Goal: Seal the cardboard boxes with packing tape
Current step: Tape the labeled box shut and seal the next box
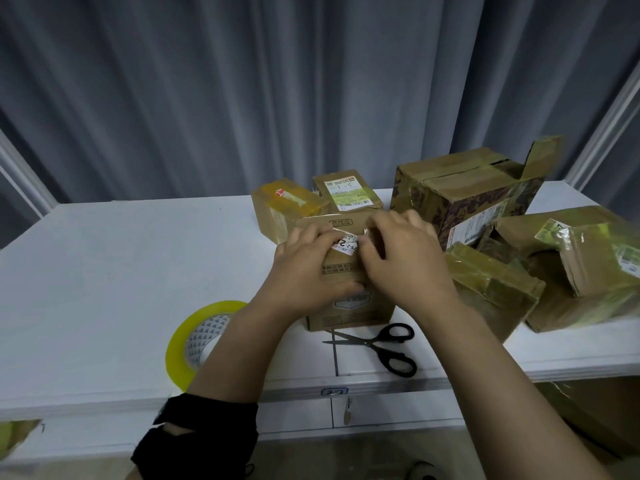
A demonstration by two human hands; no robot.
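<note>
Small brown cardboard box (349,315) held closed.
Left hand (311,263) and right hand (403,259) curl fingers over its flaps, pinning them shut, probably for the yellowish tape roll (192,341) nearby.

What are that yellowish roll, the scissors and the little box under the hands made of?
The roll looks like glossy, clear yellowish plastic tape wound on a patterned core, probably cardboard. The scissors seem to have bare metal blades and black handles, likely plastic. The small box is matt brown printed cardboard, with a white paper label on top.
</note>
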